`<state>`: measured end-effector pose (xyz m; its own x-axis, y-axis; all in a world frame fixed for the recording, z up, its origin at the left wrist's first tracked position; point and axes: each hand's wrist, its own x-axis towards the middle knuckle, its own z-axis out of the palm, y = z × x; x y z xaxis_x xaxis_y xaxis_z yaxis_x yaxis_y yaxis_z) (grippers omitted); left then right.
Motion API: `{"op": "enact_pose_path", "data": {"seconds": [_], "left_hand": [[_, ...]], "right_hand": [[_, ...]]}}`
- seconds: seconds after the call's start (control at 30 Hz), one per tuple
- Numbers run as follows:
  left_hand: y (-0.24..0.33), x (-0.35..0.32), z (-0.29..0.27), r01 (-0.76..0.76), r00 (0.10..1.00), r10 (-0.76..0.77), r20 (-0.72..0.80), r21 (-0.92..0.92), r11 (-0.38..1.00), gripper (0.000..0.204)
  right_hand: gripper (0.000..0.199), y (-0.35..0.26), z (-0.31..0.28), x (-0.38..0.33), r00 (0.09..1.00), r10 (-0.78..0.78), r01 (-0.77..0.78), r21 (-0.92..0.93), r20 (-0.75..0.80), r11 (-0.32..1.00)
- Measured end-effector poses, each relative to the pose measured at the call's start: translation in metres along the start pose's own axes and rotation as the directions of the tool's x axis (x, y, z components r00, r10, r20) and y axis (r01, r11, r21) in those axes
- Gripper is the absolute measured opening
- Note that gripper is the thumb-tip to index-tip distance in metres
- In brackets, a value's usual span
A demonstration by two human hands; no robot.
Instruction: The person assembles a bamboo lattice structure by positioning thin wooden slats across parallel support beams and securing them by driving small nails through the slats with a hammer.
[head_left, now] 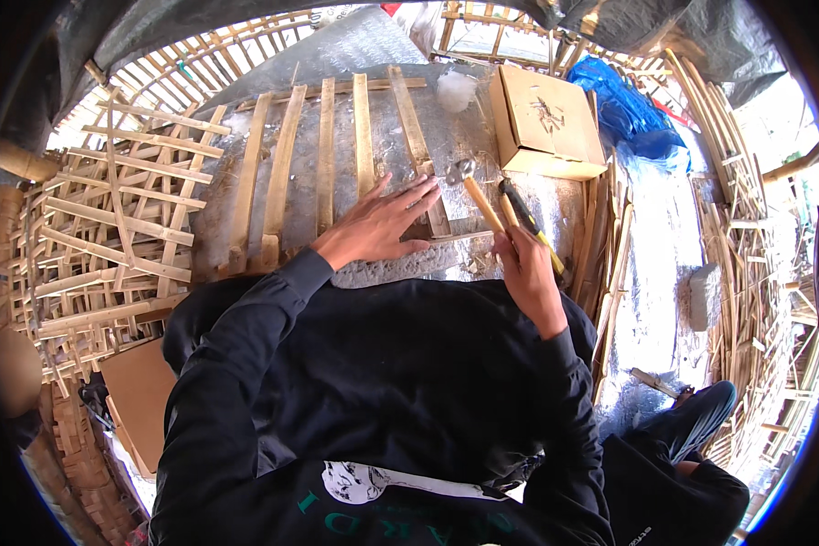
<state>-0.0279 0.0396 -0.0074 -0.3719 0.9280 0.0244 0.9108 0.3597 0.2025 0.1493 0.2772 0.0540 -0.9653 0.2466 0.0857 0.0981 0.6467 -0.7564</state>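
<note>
Several flat bamboo strips [326, 155] lie side by side in front of me, with a crosspiece [337, 89] across their far ends. My left hand [380, 218] rests palm down with fingers spread, its fingertips touching the rightmost strip [409, 118]. My right hand [530, 273] is closed around the wooden handle of a hammer [484, 202], whose metal head points away from me near the left fingertips. Just beside it lie a second wooden handle and a black and yellow tool [523, 211]. A grey block [396, 267] sits under the strips' near side.
A cardboard box [551, 123] with small nail-like pieces on top stands far right, next to a blue plastic sheet [632, 114]. Woven bamboo lattice panels [123, 214] pile up at left. Long bamboo strips [737, 264] line the right. Another person [673, 473] sits lower right.
</note>
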Motion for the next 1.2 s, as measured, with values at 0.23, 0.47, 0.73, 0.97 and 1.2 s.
{"op": "enact_pose_path", "data": {"seconds": [0.23, 0.47, 0.73, 0.97, 1.2], "left_hand": [[0.000, -0.004, -0.007, 0.035, 0.999, -0.035, 0.006, -0.125, 0.992, 0.094], [-0.002, -0.002, -0.008, 0.017, 1.000, -0.020, -0.015, -0.186, 0.982, 0.093], [-0.004, -0.003, 0.001, -0.006, 0.999, -0.001, -0.041, -0.163, 0.987, 0.094], [-0.007, -0.005, 0.001, -0.002, 0.998, -0.011, -0.062, -0.208, 0.978, 0.092], [-0.001, -0.001, -0.001, -0.005, 0.999, -0.004, -0.051, -0.179, 0.984, 0.093]], "right_hand": [[0.026, -0.031, -0.031, -0.021, 0.993, 0.060, -0.049, -0.114, 0.102, 0.992], [0.027, -0.050, -0.039, -0.011, 0.998, 0.070, -0.070, 0.003, 0.006, 0.998], [0.026, -0.031, -0.037, -0.010, 0.982, -0.012, 0.072, -0.318, 0.186, 0.945], [0.025, -0.071, -0.050, 0.017, 0.998, -0.053, 0.055, -0.123, 0.017, 0.991], [0.026, -0.035, -0.036, -0.008, 0.963, -0.004, 0.118, -0.404, 0.271, 0.907]]}}
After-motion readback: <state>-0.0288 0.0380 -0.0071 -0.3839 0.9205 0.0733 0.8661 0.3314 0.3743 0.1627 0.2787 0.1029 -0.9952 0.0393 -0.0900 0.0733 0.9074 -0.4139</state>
